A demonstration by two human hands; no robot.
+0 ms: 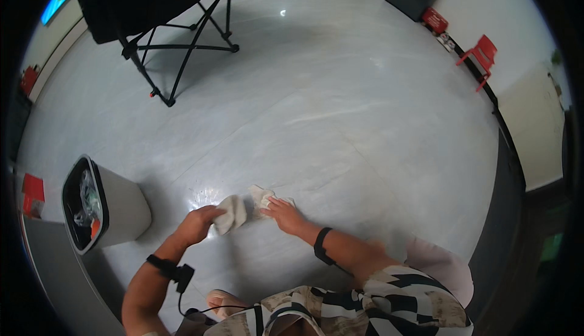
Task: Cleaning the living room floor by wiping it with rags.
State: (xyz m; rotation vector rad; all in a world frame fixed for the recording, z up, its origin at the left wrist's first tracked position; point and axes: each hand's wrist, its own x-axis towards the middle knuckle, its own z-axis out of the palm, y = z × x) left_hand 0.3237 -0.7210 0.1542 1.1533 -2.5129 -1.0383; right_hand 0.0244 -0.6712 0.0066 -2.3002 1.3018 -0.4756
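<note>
My left hand point(198, 222) grips a folded off-white cloth point(232, 215) by its left side, just above the floor or touching it; I cannot tell which. To the right of it, my right hand point(285, 215) is pressed down on a second off-white cloth point(259, 193), which lies crumpled on the grey tiled floor point(292, 153). The two cloths are close together, with a narrow gap between them. A shiny, wet-looking patch point(203, 195) reflects light beside my left hand. Each forearm carries a black strap, and a cable hangs from the left one.
A lined waste bin point(123, 203) with plastic rubbish stands at the left, by a red box point(33, 194) and a grey cabinet edge point(59, 263). Ahead is a black folding chair point(187, 46). Along the right wall stands a small red chair point(482, 55). My foot point(223, 301) is below.
</note>
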